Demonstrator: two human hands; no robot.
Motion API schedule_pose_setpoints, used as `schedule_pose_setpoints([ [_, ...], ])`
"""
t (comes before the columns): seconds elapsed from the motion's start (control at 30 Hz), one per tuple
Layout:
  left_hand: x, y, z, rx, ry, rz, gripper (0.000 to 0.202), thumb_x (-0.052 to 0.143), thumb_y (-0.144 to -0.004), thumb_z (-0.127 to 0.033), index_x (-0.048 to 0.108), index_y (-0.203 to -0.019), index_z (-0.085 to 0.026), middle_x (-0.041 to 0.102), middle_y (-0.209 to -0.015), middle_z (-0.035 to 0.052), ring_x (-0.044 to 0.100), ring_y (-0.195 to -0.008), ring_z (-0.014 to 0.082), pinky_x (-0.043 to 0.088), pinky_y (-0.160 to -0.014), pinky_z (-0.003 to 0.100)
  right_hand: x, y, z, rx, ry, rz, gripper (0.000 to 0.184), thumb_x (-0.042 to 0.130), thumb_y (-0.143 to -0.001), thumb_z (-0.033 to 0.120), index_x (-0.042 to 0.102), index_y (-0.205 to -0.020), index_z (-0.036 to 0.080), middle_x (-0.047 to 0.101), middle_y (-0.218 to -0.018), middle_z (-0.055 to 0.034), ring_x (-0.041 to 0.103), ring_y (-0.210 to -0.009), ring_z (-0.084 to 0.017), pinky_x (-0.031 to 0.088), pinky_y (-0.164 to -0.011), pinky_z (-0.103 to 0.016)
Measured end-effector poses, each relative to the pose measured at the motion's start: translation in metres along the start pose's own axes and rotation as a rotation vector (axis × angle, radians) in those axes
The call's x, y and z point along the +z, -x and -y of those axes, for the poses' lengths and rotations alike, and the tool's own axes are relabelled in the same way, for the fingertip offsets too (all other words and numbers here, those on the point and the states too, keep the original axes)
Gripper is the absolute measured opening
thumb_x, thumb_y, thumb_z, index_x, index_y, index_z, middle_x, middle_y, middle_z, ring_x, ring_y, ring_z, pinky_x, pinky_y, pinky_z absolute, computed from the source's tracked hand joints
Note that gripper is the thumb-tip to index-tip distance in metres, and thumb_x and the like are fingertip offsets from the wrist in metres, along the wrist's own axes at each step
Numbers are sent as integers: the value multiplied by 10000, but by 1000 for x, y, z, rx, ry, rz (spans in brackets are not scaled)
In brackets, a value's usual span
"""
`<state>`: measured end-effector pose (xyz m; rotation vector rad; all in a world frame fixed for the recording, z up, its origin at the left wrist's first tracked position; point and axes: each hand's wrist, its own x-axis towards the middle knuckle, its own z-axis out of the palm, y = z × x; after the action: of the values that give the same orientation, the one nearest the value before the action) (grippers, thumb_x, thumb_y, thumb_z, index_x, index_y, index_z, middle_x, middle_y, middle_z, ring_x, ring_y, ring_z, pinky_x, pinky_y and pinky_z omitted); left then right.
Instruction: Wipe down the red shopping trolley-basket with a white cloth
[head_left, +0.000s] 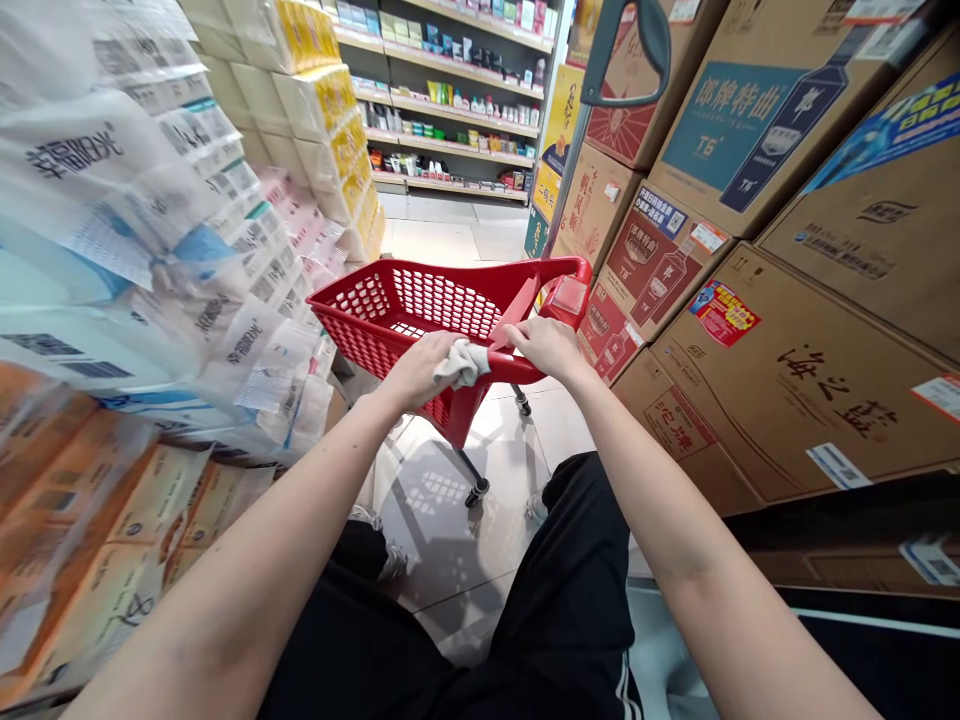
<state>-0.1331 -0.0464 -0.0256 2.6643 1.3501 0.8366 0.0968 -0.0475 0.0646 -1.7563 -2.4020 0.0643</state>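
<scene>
Left to right. Plastic-wrapped tissue packs stack up the left side, with orange-printed packs lower down.

Left hand is closed on a crumpled grey cloth, pressing it against the near rim of a red plastic shopping cart. Cloth touches that hand and sits on the rim, between the two hands, just left of the right hand. Rim runs roughly across the view, so the hands sit side by side along it. Left hand is on the cloth; right hand is nearest but apart from it.

Right hand lies on the same rim, fingers bent over it. Cannot tell if it grips or just rests.

Below the cart, a caster wheel stands on the tile floor. Ahead, store shelves hold small packaged goods. On the right, stacked liquor cartons line the aisle, with a grey handle hanging in front of them at the top.
</scene>
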Motion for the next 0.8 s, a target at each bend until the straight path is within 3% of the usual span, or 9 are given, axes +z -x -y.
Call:
schedule_pose_setpoints([
  [0.1, 1, 4, 17, -102, -23, 4, 320, 441, -822, -296, 527, -1106, -176, 568, -1048, 102, 514, -982, 250, 403, -910, 396, 0, 2, -1, -13, -7, 0, 517, 249, -936, 498, 701, -949, 247, 699, -941, -43, 621, -855, -185, 384, -711, -245],
  [0.2, 3, 7, 20, -132, -39, -3, 355, 455, -811, -302, 510, -1138, -173, 557, -1095, 110, 497, -1035, 264, 386, -937, 415, 0, 2, -3, -19, -10, -8, 496, 270, -930, 499, 697, -964, 249, 700, -936, -43, 621, -850, -185, 379, -704, -243],
  [0.37, 1, 4, -3, -112, 32, -8, 422, 414, -856, -359, 468, -1222, -156, 542, -1177, 116, 470, -1110, 261, 372, -972, 428, 0, -2, -7, -10, -13, -7, 478, 297, -922, 486, 699, -938, 228, 699, -950, -52, 616, -853, -185, 371, -699, -245],
  [0.53, 0, 1, -27, -11, 65, -16, 518, 450, -842, -309, 372, -1336, -173, 473, -1304, 117, 429, -1192, 254, 331, -1028, 441, -1, -4, -8, 1, -3, 1, 484, 297, -921, 484, 701, -914, 218, 697, -957, -49, 617, -852, -181, 373, -692, -244],
  [0.63, 7, 3, -41, 50, 57, -61, 613, 465, -838, -307, 259, -1401, -177, 400, -1384, 131, 347, -1283, 268, 259, -1078, 482, 0, -4, -8, -8, 4, -10, 487, 297, -921, 486, 700, -912, 212, 697, -952, -53, 618, -844, -181, 373, -690, -245],
  [0.8, 20, 6, -55, 29, 4, -141, 713, 481, -829, -333, 155, -1437, -153, 318, -1441, 155, 254, -1345, 295, 160, -1112, 527, 2, -4, -8, -13, -2, -19, 488, 296, -920, 490, 694, -929, 208, 698, -954, -58, 616, -847, -181, 372, -703, -247],
])
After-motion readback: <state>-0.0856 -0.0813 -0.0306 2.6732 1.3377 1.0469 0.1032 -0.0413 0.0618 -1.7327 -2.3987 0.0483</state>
